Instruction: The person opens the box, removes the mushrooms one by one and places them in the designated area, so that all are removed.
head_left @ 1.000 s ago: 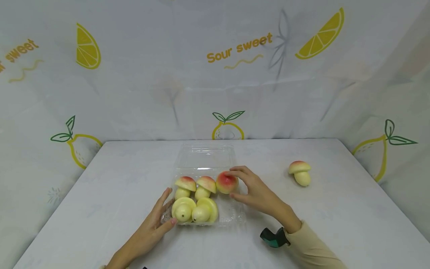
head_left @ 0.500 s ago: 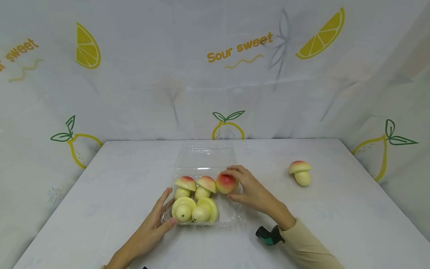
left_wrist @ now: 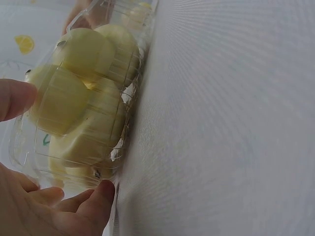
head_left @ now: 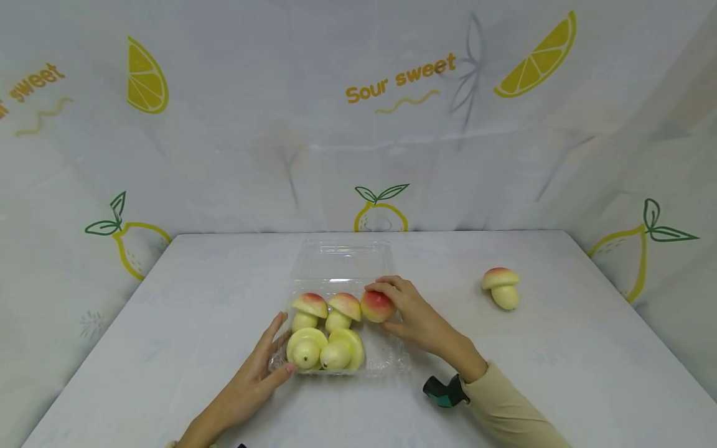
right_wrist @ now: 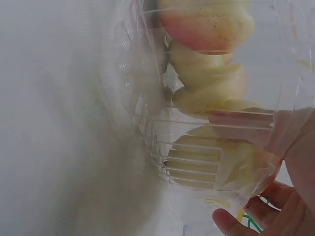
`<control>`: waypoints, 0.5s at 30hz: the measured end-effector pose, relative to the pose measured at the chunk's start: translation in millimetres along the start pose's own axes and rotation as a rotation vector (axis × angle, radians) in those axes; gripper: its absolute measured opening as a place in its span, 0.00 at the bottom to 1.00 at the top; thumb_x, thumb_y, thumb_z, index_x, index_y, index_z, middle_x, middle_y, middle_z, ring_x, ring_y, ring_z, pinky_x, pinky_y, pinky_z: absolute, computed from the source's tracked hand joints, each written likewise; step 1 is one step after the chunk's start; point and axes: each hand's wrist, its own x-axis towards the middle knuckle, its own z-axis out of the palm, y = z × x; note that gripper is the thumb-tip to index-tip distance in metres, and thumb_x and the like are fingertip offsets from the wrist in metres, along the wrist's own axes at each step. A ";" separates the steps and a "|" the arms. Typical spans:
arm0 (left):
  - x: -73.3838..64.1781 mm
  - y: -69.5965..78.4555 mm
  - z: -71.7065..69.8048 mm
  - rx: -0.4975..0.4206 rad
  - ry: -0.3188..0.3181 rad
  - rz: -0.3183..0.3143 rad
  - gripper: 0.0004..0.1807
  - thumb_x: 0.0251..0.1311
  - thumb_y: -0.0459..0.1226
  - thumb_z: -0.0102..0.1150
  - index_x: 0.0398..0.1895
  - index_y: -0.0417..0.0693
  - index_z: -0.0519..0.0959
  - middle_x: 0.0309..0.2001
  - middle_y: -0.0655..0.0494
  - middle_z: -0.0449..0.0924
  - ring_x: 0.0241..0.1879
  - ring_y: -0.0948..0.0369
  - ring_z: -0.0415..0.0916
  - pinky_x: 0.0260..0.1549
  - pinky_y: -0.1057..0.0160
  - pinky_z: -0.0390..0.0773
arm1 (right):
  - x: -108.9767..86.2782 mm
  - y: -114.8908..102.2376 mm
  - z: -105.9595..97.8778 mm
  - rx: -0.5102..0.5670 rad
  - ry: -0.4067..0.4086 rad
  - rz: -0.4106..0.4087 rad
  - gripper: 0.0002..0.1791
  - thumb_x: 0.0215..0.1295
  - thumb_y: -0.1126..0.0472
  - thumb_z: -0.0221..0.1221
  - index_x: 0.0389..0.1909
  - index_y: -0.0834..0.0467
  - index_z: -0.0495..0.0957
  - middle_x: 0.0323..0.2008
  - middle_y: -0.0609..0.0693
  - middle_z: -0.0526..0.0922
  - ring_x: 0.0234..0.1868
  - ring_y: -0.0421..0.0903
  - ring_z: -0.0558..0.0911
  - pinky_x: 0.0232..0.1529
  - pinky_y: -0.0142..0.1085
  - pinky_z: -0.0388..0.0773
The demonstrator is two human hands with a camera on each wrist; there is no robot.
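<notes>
A clear plastic clamshell box [head_left: 386, 354] lies with its lid [head_left: 344, 261] folded back on the table. Inside sit several mushroom-shaped pieces, pale yellow with reddish caps, such as the front left mushroom [head_left: 305, 350]. My left hand [head_left: 252, 373] rests at the box's left side, fairly straight fingers along the wall and thumb near the front corner; the left wrist view shows these fingers [left_wrist: 101, 196] against the plastic. My right hand [head_left: 417, 317] holds the back right mushroom [head_left: 376, 306], fingers over its red cap and thumb in front. Its stem is hidden in the head view.
Another mushroom [head_left: 501, 289] lies on the white table [head_left: 560, 361] to the right of the box. A dark green and black device [head_left: 445, 392] sits at my right wrist. Behind the table hangs a pale cloth [head_left: 252, 124] with lemon prints.
My right hand and forearm have shifted slightly left, its fingers reaching farther over the red cap. The mushroom has barely moved. My left hand and the box have stayed put.
</notes>
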 end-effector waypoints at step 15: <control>-0.3 2.4 -0.4 -0.001 0.003 -0.013 0.46 0.71 0.41 0.54 0.81 0.53 0.36 0.81 0.48 0.38 0.76 0.38 0.49 0.59 0.44 0.75 | 0.6 -2.7 -0.7 -0.037 0.080 -0.061 0.33 0.52 0.66 0.72 0.62 0.58 0.73 0.57 0.55 0.76 0.55 0.53 0.78 0.58 0.51 0.76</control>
